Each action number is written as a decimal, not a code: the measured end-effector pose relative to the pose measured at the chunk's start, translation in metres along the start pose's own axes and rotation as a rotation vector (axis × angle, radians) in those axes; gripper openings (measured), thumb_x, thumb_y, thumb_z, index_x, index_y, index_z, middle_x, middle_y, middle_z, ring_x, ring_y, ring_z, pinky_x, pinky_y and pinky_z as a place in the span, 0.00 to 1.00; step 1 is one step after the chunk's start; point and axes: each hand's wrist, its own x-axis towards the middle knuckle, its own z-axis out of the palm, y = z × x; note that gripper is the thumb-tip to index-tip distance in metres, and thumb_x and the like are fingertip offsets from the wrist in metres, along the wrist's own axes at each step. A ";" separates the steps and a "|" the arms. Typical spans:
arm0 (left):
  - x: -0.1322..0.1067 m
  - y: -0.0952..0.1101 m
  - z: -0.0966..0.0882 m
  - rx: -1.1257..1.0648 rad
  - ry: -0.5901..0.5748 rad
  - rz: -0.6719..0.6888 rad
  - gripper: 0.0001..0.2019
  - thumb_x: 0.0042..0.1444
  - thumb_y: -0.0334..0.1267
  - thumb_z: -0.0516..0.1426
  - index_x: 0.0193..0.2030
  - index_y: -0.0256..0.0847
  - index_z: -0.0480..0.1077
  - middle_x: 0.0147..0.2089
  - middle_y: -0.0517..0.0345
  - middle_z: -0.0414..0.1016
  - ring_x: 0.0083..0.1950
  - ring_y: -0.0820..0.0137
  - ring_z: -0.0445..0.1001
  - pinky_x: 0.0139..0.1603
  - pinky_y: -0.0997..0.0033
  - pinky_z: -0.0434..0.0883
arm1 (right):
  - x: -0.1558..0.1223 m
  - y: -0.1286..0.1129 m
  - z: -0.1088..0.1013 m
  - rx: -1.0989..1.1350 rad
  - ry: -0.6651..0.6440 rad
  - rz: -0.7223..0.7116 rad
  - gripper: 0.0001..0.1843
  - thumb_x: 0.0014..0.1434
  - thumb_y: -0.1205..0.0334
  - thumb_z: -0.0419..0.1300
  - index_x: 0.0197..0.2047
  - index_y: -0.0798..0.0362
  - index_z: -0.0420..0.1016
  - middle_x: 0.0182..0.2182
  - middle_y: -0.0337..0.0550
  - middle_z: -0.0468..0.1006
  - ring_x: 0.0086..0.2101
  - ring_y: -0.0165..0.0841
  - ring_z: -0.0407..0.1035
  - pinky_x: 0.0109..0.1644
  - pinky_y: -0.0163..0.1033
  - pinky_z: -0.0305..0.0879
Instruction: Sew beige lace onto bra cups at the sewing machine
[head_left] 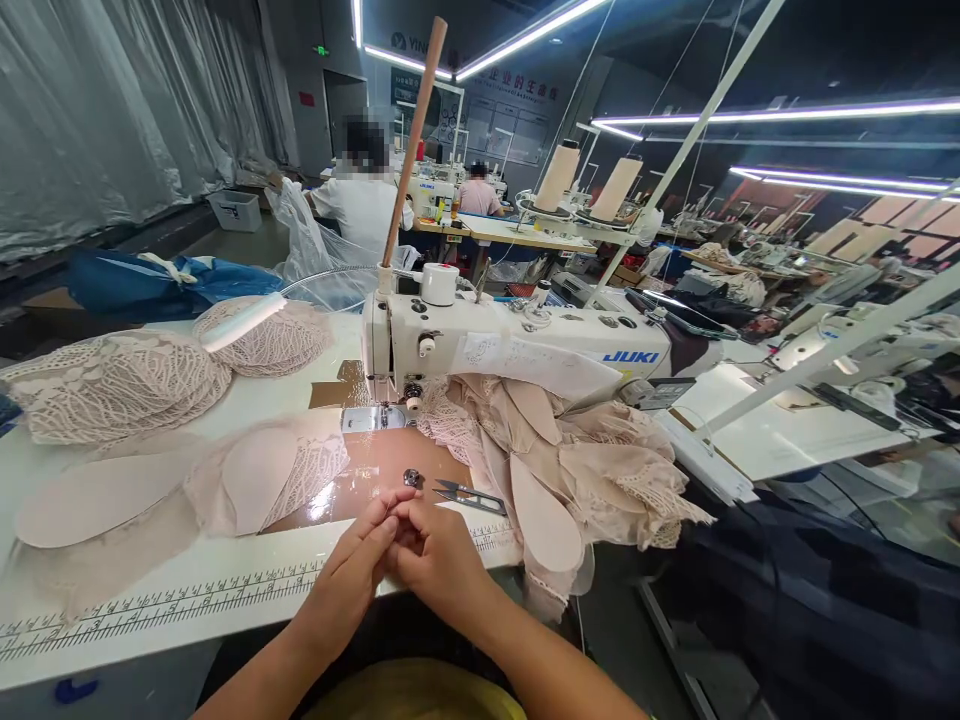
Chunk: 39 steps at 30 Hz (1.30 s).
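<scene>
My left hand (352, 575) and my right hand (435, 555) meet at the table's front edge, fingertips pinched together around something too small to make out. Just beyond them lie thread snips (469, 495) and a small metal bobbin (412, 478). A white JUKI sewing machine (495, 345) stands behind, its presser foot (375, 415) over the plate. A beige lace piece with a foam cup (270, 480) lies left of my hands. A heap of beige lace pieces (585, 460) sits under the machine arm on the right.
Stacks of lace cups (112, 385) sit at the far left of the white table (150, 590), which has a printed ruler along its edge. Thread cones (559, 175) stand behind. Another person in a white shirt (364, 205) sits at a machine ahead.
</scene>
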 end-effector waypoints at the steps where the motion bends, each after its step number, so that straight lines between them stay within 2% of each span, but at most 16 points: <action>1: 0.000 0.000 0.000 0.058 0.003 0.004 0.19 0.58 0.44 0.59 0.55 0.44 0.70 0.56 0.53 0.71 0.59 0.63 0.66 0.62 0.66 0.62 | 0.001 0.001 0.001 0.060 0.007 0.026 0.02 0.53 0.67 0.60 0.29 0.52 0.72 0.24 0.35 0.71 0.25 0.28 0.62 0.29 0.32 0.57; 3: 0.001 0.008 -0.002 0.239 -0.024 0.017 0.19 0.59 0.46 0.56 0.56 0.44 0.69 0.55 0.53 0.72 0.59 0.62 0.66 0.60 0.65 0.64 | 0.001 0.005 0.000 0.314 -0.074 0.115 0.05 0.52 0.62 0.63 0.29 0.53 0.71 0.23 0.34 0.69 0.24 0.27 0.63 0.28 0.32 0.59; 6: 0.010 0.030 -0.009 0.613 -0.081 0.104 0.17 0.61 0.46 0.54 0.53 0.42 0.72 0.51 0.52 0.74 0.53 0.60 0.70 0.54 0.64 0.67 | -0.006 0.013 -0.004 0.776 -0.271 0.316 0.18 0.47 0.52 0.69 0.33 0.55 0.70 0.24 0.36 0.72 0.23 0.27 0.68 0.26 0.31 0.63; 8: 0.021 0.047 -0.013 0.832 -0.064 0.197 0.15 0.60 0.45 0.55 0.50 0.42 0.73 0.49 0.52 0.75 0.48 0.60 0.72 0.51 0.64 0.67 | -0.013 0.015 -0.010 0.971 -0.313 0.409 0.22 0.43 0.50 0.71 0.33 0.56 0.70 0.25 0.39 0.74 0.21 0.26 0.68 0.23 0.29 0.63; 11: 0.038 0.063 -0.014 1.046 -0.065 0.302 0.13 0.56 0.41 0.58 0.48 0.44 0.75 0.46 0.52 0.75 0.45 0.59 0.72 0.47 0.65 0.67 | -0.022 0.013 -0.028 1.166 -0.177 0.430 0.21 0.44 0.51 0.72 0.33 0.57 0.70 0.24 0.39 0.73 0.18 0.20 0.63 0.20 0.24 0.58; 15: 0.057 0.063 -0.009 1.208 -0.308 0.379 0.17 0.56 0.36 0.57 0.53 0.47 0.74 0.54 0.51 0.72 0.53 0.57 0.68 0.55 0.63 0.62 | -0.032 0.002 -0.069 1.254 0.170 0.273 0.19 0.43 0.55 0.73 0.33 0.53 0.72 0.26 0.36 0.70 0.20 0.19 0.59 0.21 0.23 0.58; 17: 0.065 0.061 -0.008 1.225 -0.376 0.363 0.16 0.57 0.36 0.56 0.51 0.48 0.75 0.51 0.51 0.74 0.51 0.58 0.69 0.54 0.64 0.62 | -0.037 -0.002 -0.088 1.185 0.333 0.157 0.17 0.45 0.54 0.72 0.33 0.51 0.72 0.27 0.37 0.69 0.21 0.21 0.58 0.21 0.25 0.60; 20: 0.072 0.060 -0.010 1.174 -0.364 0.316 0.11 0.55 0.38 0.59 0.43 0.47 0.79 0.41 0.51 0.75 0.42 0.61 0.69 0.46 0.68 0.63 | -0.042 -0.002 -0.103 1.052 0.490 0.041 0.14 0.48 0.54 0.69 0.34 0.50 0.73 0.27 0.38 0.69 0.22 0.23 0.59 0.23 0.28 0.61; 23: 0.069 0.063 -0.012 1.150 -0.330 0.292 0.08 0.54 0.40 0.60 0.39 0.45 0.79 0.36 0.53 0.73 0.36 0.65 0.67 0.39 0.71 0.64 | -0.043 0.003 -0.097 1.005 0.528 0.049 0.14 0.47 0.55 0.71 0.33 0.51 0.74 0.26 0.38 0.71 0.22 0.23 0.61 0.23 0.26 0.61; 25: 0.060 0.063 -0.013 1.002 -0.319 0.184 0.09 0.57 0.42 0.59 0.38 0.43 0.78 0.34 0.55 0.72 0.34 0.68 0.66 0.36 0.73 0.64 | -0.040 0.006 -0.087 0.987 0.484 0.083 0.14 0.47 0.55 0.71 0.33 0.52 0.74 0.26 0.37 0.71 0.22 0.23 0.62 0.23 0.27 0.61; 27: 0.047 0.060 -0.011 0.673 -0.274 0.014 0.11 0.57 0.45 0.59 0.38 0.41 0.76 0.32 0.57 0.70 0.30 0.73 0.64 0.32 0.76 0.63 | -0.037 0.008 -0.074 0.948 0.414 0.094 0.15 0.47 0.53 0.71 0.33 0.53 0.74 0.25 0.37 0.71 0.21 0.23 0.62 0.24 0.28 0.62; 29: 0.034 0.054 -0.009 0.325 -0.193 -0.121 0.13 0.53 0.46 0.62 0.38 0.38 0.76 0.34 0.58 0.69 0.29 0.77 0.62 0.30 0.79 0.63 | -0.034 0.009 -0.062 0.892 0.340 0.086 0.15 0.48 0.53 0.70 0.33 0.53 0.74 0.25 0.37 0.72 0.22 0.25 0.63 0.25 0.30 0.63; 31: 0.022 0.046 -0.007 0.124 -0.134 -0.173 0.14 0.49 0.45 0.66 0.37 0.36 0.76 0.38 0.56 0.70 0.29 0.79 0.62 0.30 0.80 0.64 | -0.031 0.008 -0.051 0.831 0.267 0.085 0.14 0.48 0.54 0.69 0.33 0.53 0.74 0.25 0.37 0.71 0.23 0.26 0.64 0.27 0.32 0.64; 34: 0.012 0.036 -0.006 -0.023 -0.111 -0.216 0.14 0.47 0.43 0.68 0.36 0.35 0.78 0.38 0.55 0.71 0.28 0.81 0.62 0.30 0.82 0.67 | -0.028 0.007 -0.039 0.715 0.195 0.064 0.13 0.49 0.55 0.69 0.35 0.52 0.75 0.26 0.37 0.72 0.25 0.27 0.64 0.30 0.33 0.64; 39: 0.006 0.026 -0.008 -0.092 -0.061 -0.262 0.15 0.43 0.42 0.70 0.36 0.35 0.78 0.35 0.56 0.73 0.28 0.81 0.64 0.30 0.85 0.69 | -0.024 0.001 -0.029 0.506 0.211 -0.097 0.09 0.52 0.57 0.67 0.36 0.50 0.75 0.33 0.40 0.74 0.32 0.30 0.67 0.34 0.34 0.65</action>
